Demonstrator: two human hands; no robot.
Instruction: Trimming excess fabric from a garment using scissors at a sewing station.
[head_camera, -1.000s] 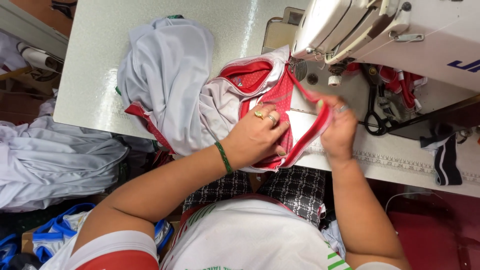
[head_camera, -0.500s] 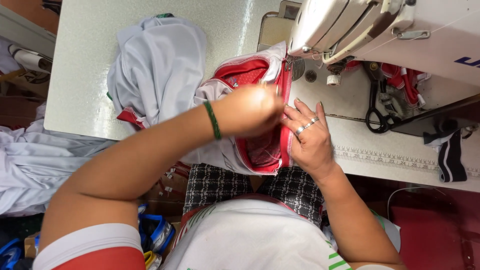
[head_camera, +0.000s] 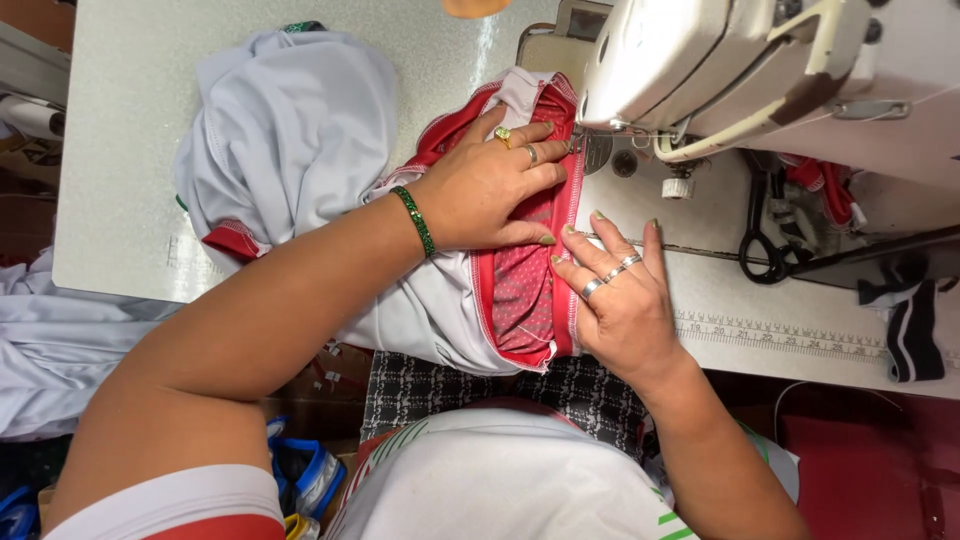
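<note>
Red mesh garment panel (head_camera: 520, 290) with white edging: flat on the desk (head_camera: 120, 150), leading end under the white sewing machine (head_camera: 740, 70). Left hand (head_camera: 490, 190): palm down, fingers spread, pressing the panel; grasping nothing. Right hand (head_camera: 625, 300): flat, fingertips on the panel's right seam. Grey-white bundled fabric (head_camera: 290, 130): left, adjoining. Black scissors (head_camera: 765, 235): right, apart.

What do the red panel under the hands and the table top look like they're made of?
Red panel: seemingly a thin perforated mesh knit, matte; fine dot pattern shows, with white stitched edging. Table top: probably a hard laminate, pale and speckled, faintly glossy. Left hand and right hand press flat there.
</note>
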